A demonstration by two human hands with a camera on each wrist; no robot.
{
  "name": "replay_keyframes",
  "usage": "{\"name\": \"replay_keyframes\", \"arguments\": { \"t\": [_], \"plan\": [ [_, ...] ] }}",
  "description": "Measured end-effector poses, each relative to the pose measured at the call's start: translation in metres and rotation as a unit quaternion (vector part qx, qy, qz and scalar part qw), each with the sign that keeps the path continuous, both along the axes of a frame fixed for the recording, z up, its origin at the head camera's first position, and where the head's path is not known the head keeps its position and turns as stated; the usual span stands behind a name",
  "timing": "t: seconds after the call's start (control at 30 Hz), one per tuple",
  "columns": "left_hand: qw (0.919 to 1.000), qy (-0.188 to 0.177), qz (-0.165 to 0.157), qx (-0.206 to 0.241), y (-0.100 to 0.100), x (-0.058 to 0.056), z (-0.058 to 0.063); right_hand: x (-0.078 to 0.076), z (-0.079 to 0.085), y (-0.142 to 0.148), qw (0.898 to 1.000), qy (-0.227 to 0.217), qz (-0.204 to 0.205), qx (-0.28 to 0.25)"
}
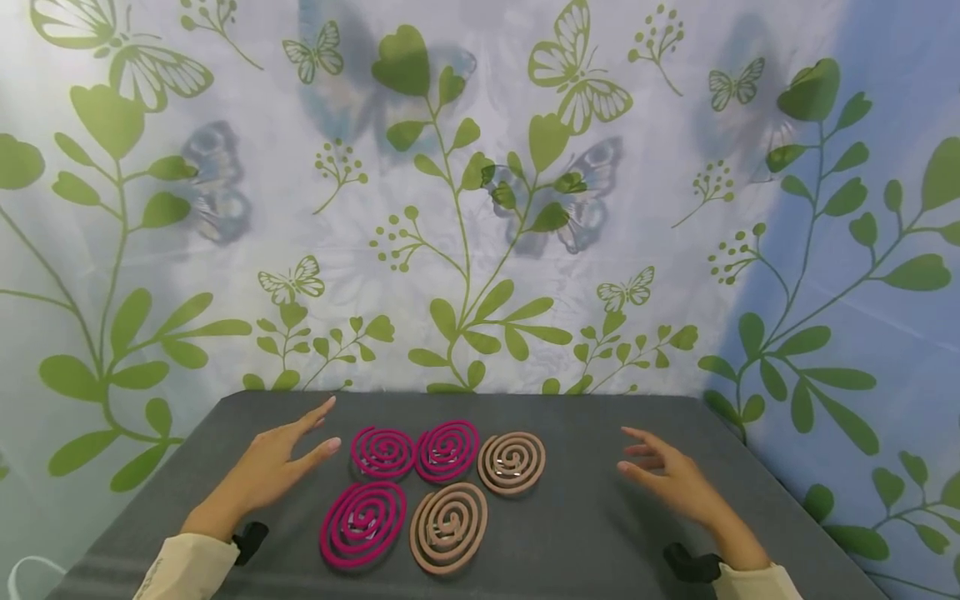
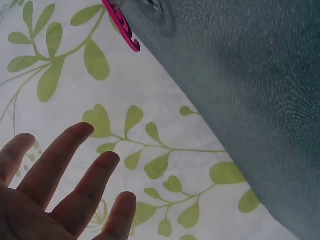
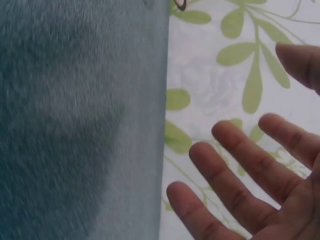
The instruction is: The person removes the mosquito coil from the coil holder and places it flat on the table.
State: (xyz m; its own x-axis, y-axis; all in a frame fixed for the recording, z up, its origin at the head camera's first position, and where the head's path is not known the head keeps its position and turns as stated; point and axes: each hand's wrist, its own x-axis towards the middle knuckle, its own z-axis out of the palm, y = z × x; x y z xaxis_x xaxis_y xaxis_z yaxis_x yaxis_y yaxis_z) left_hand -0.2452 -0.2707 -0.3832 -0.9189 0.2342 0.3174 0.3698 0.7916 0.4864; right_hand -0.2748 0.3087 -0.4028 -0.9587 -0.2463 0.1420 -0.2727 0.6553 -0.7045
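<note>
Counter, logged left to right. Your left grip hangs over its left side, wide and holding nothing: fingers straight and parted, thumb toward the coils but apart from them. Near pink is the leftmost coil, lying low on your side. Far pink lies beyond it, closest to your left thumb. Middle pink sits just beside far pink; their edges seem to meet. Near tan lies in front of middle pink, just right of near pink. Far tan is the rightmost coil. Shiny bits show through the gaps; too small to identify. Your right grip is well apart from far tan, also wide and bearing nothing, fingers extended.

Step in hand, as judged: both hands poised either side of the coils, no contact made. To do it well, come down level and take one coil at a time by its outer ring, supporting opposite edges. The spirals look thin, so a one-sided pinch might make them sag or snap. Ease far pink and middle pink apart before lifting either. Your right grip has the longer reach; bring it in low.
</note>
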Motion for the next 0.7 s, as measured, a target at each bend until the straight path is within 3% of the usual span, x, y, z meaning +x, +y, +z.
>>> {"name": "replay_keyframes", "arguments": {
  "t": [0.27, 0.47, 0.7],
  "plan": [
    [0.9956, -0.009, -0.060, 0.071, 0.010, 0.006, 0.001, -0.005, -0.007, -0.006, 0.990, -0.020, 0.102, -0.090],
    [0.9898, -0.012, -0.090, 0.110, 0.021, 0.008, 0.000, -0.006, -0.012, -0.016, 0.985, -0.054, 0.122, -0.109],
    [0.9790, -0.040, -0.142, 0.141, 0.034, 0.014, -0.001, -0.003, -0.017, -0.027, 0.979, -0.071, 0.151, -0.114]
  ]
}}
